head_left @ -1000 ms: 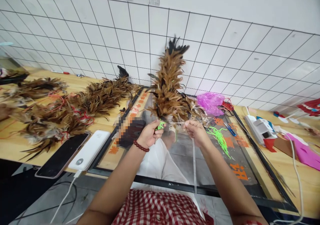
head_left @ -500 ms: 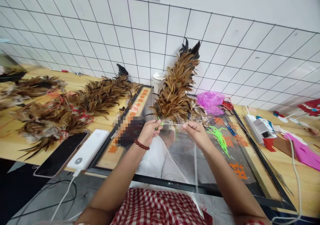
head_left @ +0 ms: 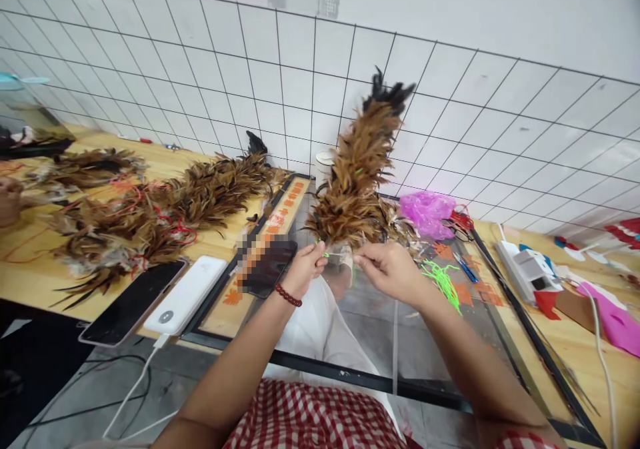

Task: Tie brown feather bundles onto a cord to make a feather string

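Observation:
My left hand (head_left: 307, 267) is closed in a pinch, with a short bit of bright green cord (head_left: 326, 255) showing at its fingertips. From there a thin pale strand (head_left: 340, 255) runs across to my right hand (head_left: 387, 269), whose thumb and fingers are pinched on its other end; whether it is thread or a quill I cannot tell. Just beyond both hands stands a thick bundle of brown feathers (head_left: 355, 182) with black tips, leaning towards the wall grid. A loose heap of green cords (head_left: 443, 281) lies beside my right forearm.
More feather bundles (head_left: 210, 192) with red string lie at left, where another person's hand (head_left: 9, 201) shows. Around me are phones (head_left: 133, 302), a white power bank (head_left: 187, 292), a white cup (head_left: 324, 169), a pink plastic bag (head_left: 427, 214), a blue-handled tool (head_left: 466, 268) and a power strip (head_left: 517, 269).
My hands have come slightly closer together, shortening the visible strand between them. The view has shifted a little, and another person's hand now shows at the left edge.

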{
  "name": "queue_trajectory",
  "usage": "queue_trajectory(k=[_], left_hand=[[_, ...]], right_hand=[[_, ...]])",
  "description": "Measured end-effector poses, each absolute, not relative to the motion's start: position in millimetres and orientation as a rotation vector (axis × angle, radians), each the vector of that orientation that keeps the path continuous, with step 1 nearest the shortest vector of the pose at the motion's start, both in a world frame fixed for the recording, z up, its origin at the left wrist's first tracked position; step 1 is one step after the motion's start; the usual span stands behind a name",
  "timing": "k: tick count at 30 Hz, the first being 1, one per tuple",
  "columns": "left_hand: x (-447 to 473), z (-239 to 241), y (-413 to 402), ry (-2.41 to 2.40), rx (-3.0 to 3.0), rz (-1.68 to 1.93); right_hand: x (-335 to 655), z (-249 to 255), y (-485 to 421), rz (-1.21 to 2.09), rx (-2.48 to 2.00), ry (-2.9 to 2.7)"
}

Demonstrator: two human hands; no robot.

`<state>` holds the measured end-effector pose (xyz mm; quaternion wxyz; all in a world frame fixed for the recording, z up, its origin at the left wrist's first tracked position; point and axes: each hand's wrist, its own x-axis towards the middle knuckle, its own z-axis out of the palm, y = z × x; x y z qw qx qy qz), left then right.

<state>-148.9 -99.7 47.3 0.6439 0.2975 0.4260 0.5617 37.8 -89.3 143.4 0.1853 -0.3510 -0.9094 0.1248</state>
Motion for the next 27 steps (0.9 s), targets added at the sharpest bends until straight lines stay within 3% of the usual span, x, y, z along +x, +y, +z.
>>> queue_trajectory(k=[4,21,27], left_hand=[[-159.5,57.4,-97.9,0.710,0.562,1.240],[-168.6,68.3,-98.4,0.256,0.382,1.011],[-164.9,71.4,-97.2,0.335,0.439,1.021]], right_hand=[[52.4,132.5,-96.0,0.567,-0.958,-2.438],[80.0,121.1,-78.9,0.725,-1.153,-2.212],[86.7,120.2,-75.0,0.752,-1.173,-2.153]])
